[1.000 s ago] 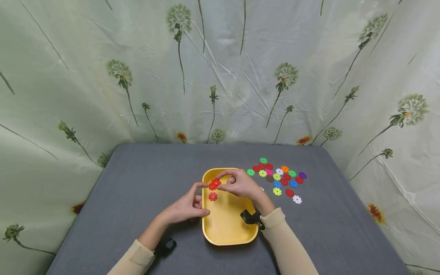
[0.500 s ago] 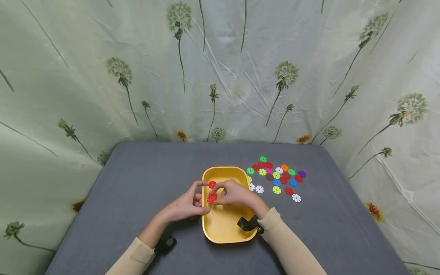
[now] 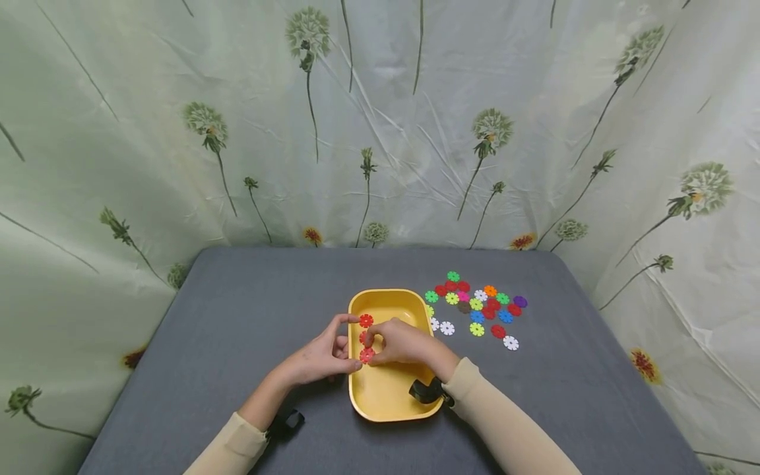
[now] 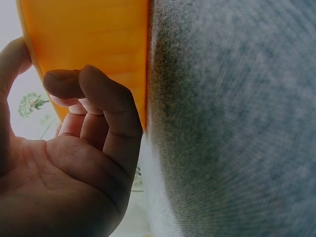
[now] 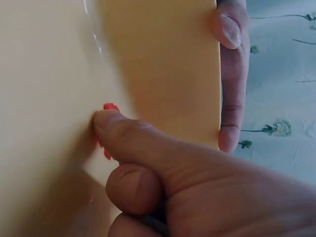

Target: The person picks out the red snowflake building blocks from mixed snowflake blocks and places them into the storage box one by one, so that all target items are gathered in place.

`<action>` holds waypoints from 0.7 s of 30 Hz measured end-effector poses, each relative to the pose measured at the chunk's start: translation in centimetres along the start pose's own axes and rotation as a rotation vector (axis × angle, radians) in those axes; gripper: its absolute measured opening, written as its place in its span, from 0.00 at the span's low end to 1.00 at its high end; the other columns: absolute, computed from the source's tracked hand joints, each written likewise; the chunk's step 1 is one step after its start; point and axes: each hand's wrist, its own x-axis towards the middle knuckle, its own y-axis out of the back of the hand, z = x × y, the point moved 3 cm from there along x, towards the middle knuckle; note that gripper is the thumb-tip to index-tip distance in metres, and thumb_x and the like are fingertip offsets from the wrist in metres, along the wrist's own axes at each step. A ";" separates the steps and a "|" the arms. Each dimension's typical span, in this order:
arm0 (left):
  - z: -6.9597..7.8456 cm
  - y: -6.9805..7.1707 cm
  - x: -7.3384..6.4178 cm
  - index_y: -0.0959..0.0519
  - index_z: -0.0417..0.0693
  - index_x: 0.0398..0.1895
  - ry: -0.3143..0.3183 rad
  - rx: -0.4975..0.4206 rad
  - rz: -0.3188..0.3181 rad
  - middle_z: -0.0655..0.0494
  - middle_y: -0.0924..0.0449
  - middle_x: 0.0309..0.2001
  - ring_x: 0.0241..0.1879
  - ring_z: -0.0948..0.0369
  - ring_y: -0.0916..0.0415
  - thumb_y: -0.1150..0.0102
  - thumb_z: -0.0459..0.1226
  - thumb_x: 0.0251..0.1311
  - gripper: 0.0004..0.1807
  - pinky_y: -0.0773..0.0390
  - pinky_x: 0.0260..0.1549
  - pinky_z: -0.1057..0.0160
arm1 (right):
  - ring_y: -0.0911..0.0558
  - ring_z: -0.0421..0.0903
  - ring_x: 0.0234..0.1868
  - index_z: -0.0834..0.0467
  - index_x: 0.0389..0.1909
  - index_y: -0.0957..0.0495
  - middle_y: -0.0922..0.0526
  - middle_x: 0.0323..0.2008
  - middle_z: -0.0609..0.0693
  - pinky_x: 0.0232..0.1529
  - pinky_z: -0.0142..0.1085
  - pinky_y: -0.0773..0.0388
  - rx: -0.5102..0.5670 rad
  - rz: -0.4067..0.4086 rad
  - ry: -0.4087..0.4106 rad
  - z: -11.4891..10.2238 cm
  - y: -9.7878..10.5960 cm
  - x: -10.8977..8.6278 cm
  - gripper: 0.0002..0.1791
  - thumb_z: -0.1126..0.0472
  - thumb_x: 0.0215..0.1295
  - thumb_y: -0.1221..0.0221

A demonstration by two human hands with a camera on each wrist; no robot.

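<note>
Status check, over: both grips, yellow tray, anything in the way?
Left grip holds yellow tray by its left rim. Right grip pinches a red disc inside it. Loose discs lie outside, to the right; no obstruction seen.

Head: well above yellow tray [image 3: 388, 399], facing forward-down
Left wrist: near, facing tray's outside
Right wrist: near, facing tray's inside
All views: share tray
</note>
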 end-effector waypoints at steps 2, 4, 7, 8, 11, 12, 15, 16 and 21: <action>0.0 0.0 0.0 0.50 0.51 0.78 0.002 -0.001 0.001 0.55 0.24 0.33 0.25 0.62 0.28 0.30 0.41 0.64 0.47 0.26 0.24 0.63 | 0.34 0.34 0.22 0.55 0.42 0.15 0.26 0.23 0.41 0.28 0.26 0.38 -0.013 0.001 0.004 -0.1 0.0 0.0 0.11 0.59 0.61 0.25; 0.0 0.0 0.0 0.50 0.52 0.78 0.006 -0.003 0.001 0.54 0.24 0.33 0.25 0.62 0.28 0.30 0.41 0.65 0.46 0.26 0.24 0.63 | 0.34 0.35 0.22 0.55 0.42 0.15 0.25 0.23 0.41 0.28 0.27 0.38 -0.016 0.003 -0.003 -0.1 0.0 0.0 0.11 0.58 0.61 0.24; 0.0 0.1 0.0 0.50 0.53 0.78 0.010 0.000 0.002 0.54 0.23 0.34 0.25 0.61 0.28 0.30 0.41 0.65 0.46 0.25 0.24 0.63 | 0.34 0.35 0.22 0.54 0.41 0.15 0.26 0.22 0.41 0.28 0.27 0.38 -0.016 0.009 -0.016 -0.1 0.0 0.0 0.12 0.57 0.61 0.24; 0.0 0.1 0.0 0.50 0.53 0.78 0.011 0.001 0.002 0.53 0.23 0.34 0.26 0.60 0.28 0.30 0.41 0.65 0.46 0.25 0.25 0.63 | 0.34 0.35 0.22 0.54 0.41 0.15 0.26 0.22 0.41 0.28 0.27 0.38 -0.016 0.010 -0.020 -0.1 0.0 0.0 0.12 0.57 0.61 0.24; 0.0 0.1 0.0 0.50 0.53 0.78 0.007 0.003 0.001 0.53 0.23 0.34 0.25 0.60 0.28 0.30 0.41 0.64 0.46 0.25 0.25 0.63 | 0.33 0.35 0.22 0.54 0.41 0.14 0.25 0.22 0.42 0.27 0.27 0.37 -0.007 0.022 -0.033 0.0 0.1 -0.1 0.13 0.56 0.60 0.23; 0.0 0.1 0.0 0.50 0.52 0.78 0.005 0.002 0.000 0.53 0.23 0.33 0.25 0.60 0.28 0.30 0.41 0.64 0.46 0.25 0.25 0.63 | 0.33 0.35 0.22 0.54 0.41 0.14 0.24 0.22 0.42 0.27 0.27 0.37 0.007 0.030 -0.039 0.0 0.2 -0.1 0.13 0.56 0.60 0.23; -0.2 0.1 0.1 0.50 0.52 0.78 -0.001 0.000 -0.004 0.53 0.23 0.33 0.25 0.61 0.28 0.30 0.41 0.65 0.46 0.26 0.25 0.64 | 0.32 0.34 0.21 0.54 0.41 0.14 0.22 0.24 0.40 0.26 0.26 0.35 0.090 0.070 -0.059 0.1 0.6 -0.2 0.13 0.55 0.60 0.23; -0.2 0.1 0.1 0.50 0.52 0.78 -0.001 -0.002 -0.006 0.54 0.23 0.33 0.24 0.61 0.28 0.30 0.41 0.65 0.46 0.26 0.25 0.64 | 0.32 0.34 0.20 0.54 0.42 0.14 0.23 0.22 0.40 0.25 0.27 0.35 0.132 0.087 -0.066 0.0 0.8 -0.3 0.13 0.55 0.60 0.23; -0.3 0.0 0.2 0.50 0.52 0.78 0.012 0.000 0.002 0.55 0.22 0.33 0.24 0.62 0.28 0.29 0.41 0.64 0.47 0.26 0.25 0.64 | 0.39 0.38 0.13 0.59 0.53 0.17 0.34 0.13 0.41 0.19 0.30 0.41 0.422 0.151 -0.091 -0.4 2.5 -1.4 0.20 0.56 0.64 0.26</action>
